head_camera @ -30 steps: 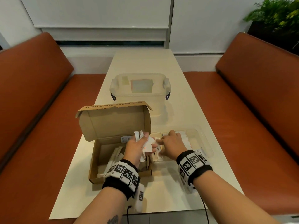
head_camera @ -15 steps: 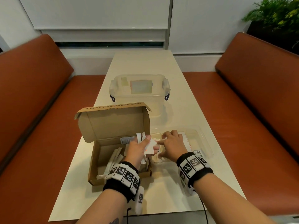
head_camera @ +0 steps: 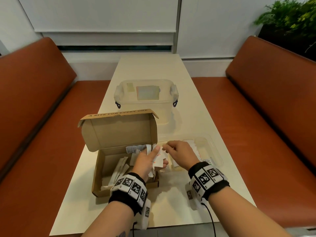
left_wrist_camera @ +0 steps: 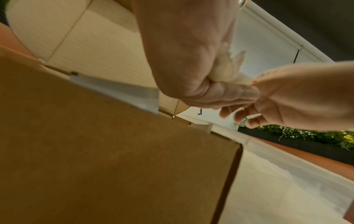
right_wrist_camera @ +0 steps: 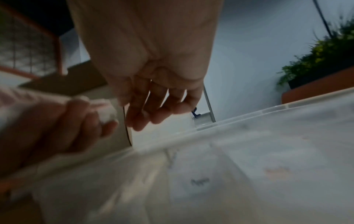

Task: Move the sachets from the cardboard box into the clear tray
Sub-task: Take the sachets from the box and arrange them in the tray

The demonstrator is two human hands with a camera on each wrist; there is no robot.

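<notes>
The open cardboard box (head_camera: 97,171) sits on the table's left, lid up, with several white sachets (head_camera: 119,168) inside. My left hand (head_camera: 145,161) grips a crumpled bunch of white sachets (head_camera: 159,159) over the box's right edge. The left wrist view shows the left hand (left_wrist_camera: 191,60) closed round that bunch (left_wrist_camera: 229,68). The clear tray (head_camera: 215,151) lies right of the box and holds several sachets (head_camera: 193,146). Over the tray's left end, my right hand (head_camera: 177,153) reaches its fingertips to the bunch. In the right wrist view the right hand (right_wrist_camera: 153,91) has loosely hanging fingers with nothing in them.
A clear lidded container (head_camera: 147,100) stands behind the box. Orange benches (head_camera: 34,117) run along both long sides of the narrow table. A plant (head_camera: 290,19) is at the far right. The table's front edge lies just under my wrists.
Both hands stay close together at the box's right edge. The left hand's grip on the bunch has shifted slightly; the right fingers remain against it.
</notes>
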